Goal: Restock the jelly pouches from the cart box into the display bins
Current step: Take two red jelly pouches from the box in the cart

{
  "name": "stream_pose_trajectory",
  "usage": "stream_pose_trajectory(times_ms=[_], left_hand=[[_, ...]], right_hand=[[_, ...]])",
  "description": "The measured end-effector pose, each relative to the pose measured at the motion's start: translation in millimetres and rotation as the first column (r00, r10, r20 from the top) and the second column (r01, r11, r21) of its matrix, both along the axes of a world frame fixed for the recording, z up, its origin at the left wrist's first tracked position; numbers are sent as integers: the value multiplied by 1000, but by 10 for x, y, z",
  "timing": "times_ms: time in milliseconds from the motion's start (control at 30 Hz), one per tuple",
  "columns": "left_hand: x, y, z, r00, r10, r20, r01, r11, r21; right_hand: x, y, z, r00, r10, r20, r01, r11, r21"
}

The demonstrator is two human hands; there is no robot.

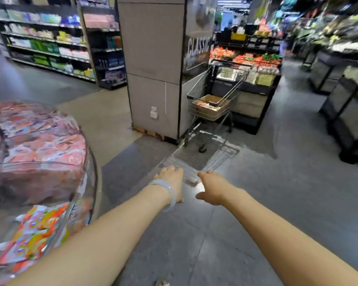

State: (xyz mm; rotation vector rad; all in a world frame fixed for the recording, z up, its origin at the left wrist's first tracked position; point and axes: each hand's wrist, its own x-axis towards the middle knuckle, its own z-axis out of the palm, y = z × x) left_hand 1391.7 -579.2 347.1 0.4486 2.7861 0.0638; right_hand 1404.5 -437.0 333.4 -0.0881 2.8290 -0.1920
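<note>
Pink jelly pouches [44, 149] fill the clear curved display bin [89, 182] at my left, both hands [171, 182] [210, 187] outstretched, fingers too blurred to tell.

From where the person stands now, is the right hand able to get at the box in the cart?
Probably not. The right hand is stretched over bare floor, and the box sits in the cart well ahead by the pillar. Nothing blocks the way.

Pink, orange and grey tones in a shop aisle.
Clear display bins [50, 162] at left of frame hold pink, orange and yellow pouches [44, 145]. A pale translucent bracelet [170, 193] sits lower centre. A silver wire cart [213, 104] carries a brown cardboard box [212, 100]; floor [256, 193] and pillar [151, 58] are grey.
</note>
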Motion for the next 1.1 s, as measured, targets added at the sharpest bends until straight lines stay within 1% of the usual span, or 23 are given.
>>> stream_pose_trajectory(times_ms=[200, 333, 400, 500, 600, 667, 800, 867, 967, 1000, 1100], left_hand=[[-1372, 568, 36, 996, -92, -4, 92, 995, 41], [-2423, 797, 167, 994, -103, -25, 104, 993, 56], [-2839, 894, 143, 994, -105, -2, 105, 994, 38], [-3354, 1089, 36, 989, -141, 53, 142, 990, -3], [-3954, 1342, -6, 985, -161, 67, 161, 987, 5], [-4415, 1513, -36, 985, -151, 85, 150, 989, 11], [-5423, 1864, -139, 987, -128, 94, 131, 991, -30], [-5953, 2021, -94, 991, -107, 83, 110, 993, -35], [-6704, 2222, 37, 996, -82, 36, 82, 997, -7], [-6934, 2284, 48, 997, -76, 33, 77, 997, -7], [-7532, 2436, -80, 994, -59, 91, 62, 997, -35]], right_hand=[[-1228, 569, 96, 995, -95, 17, 95, 995, 11], [-2156, 842, 243, 990, -143, -23, 143, 990, 9], [-2506, 965, 219, 989, -146, -5, 146, 989, 15], [-2959, 1202, 104, 982, -172, 74, 171, 985, 28], [-3583, 1476, 43, 978, -202, 58, 201, 979, 19], [-4076, 1622, 12, 979, -196, 51, 196, 981, 14], [-5164, 1905, -67, 988, -149, 29, 148, 989, 17], [-5735, 2066, -58, 991, -131, 23, 131, 991, 9], [-6531, 2286, 26, 993, -111, -41, 111, 994, -7], [-6772, 2340, 35, 994, -103, -40, 103, 995, -11], [-7406, 2437, -85, 998, -59, 39, 59, 998, -17]])
